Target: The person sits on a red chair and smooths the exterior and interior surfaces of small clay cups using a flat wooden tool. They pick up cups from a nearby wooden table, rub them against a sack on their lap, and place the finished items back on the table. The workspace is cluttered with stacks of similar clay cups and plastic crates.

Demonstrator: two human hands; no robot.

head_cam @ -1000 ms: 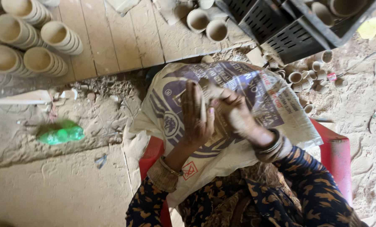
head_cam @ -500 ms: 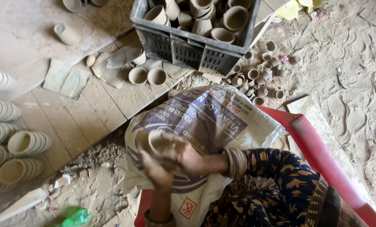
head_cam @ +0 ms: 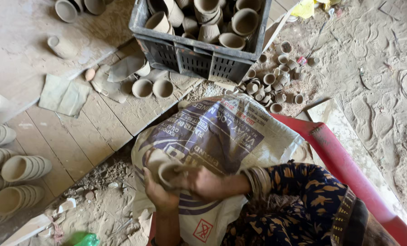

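Both hands (head_cam: 180, 184) cup a small clay cup (head_cam: 168, 172) over the printed sack (head_cam: 221, 136).

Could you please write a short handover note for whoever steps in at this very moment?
Left hand: cupped under a small clay cup, holding it from below over the lap.
Right hand: fingers at the cup's rim, grip closed on it.
The cup sits above a printed sack spread over the knees.
Done: a crate ahead holds many cups; stacked cups lie in rows on the boards at left, and two cups stand by the crate.
Left: the cup in hand is not set down yet; small cups lie loose on the sand right of the crate.
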